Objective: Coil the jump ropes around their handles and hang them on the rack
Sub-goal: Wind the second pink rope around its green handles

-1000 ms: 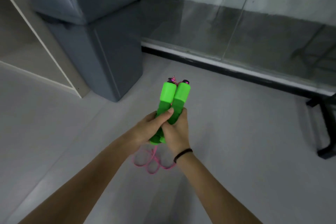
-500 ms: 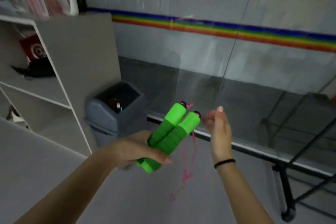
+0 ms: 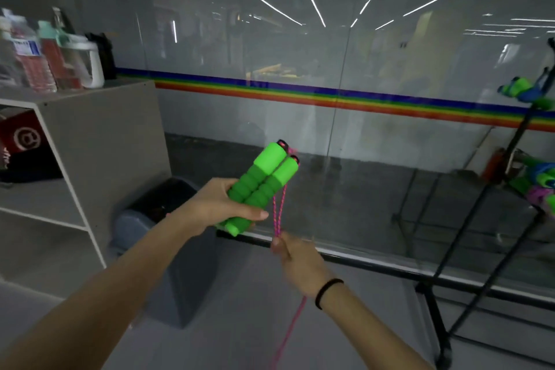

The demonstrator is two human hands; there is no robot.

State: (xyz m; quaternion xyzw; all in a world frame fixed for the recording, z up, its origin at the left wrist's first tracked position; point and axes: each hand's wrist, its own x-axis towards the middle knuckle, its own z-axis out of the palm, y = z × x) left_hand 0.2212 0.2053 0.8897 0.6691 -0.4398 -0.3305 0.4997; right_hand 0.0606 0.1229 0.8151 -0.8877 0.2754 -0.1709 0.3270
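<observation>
Your left hand (image 3: 222, 209) grips both handles (image 3: 264, 183); your right hand (image 3: 297, 261) apparently pinches the rope (image 3: 278, 210), whose trailing slack could tangle

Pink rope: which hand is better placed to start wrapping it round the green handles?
Right. The right hand pinches the pink rope just below the green handles and can likely wind it; the left hand grips both handles together as the anchor.

The two green foam handles (image 3: 261, 186) were gripped side by side in the left hand (image 3: 219, 207), tilted up to the right. Both pink rope (image 3: 277, 213) strands ran from the handle caps down into the right hand (image 3: 297, 261), not coiled. The black rack (image 3: 434, 321) at far right carried other bundled ropes (image 3: 521, 90).
</observation>
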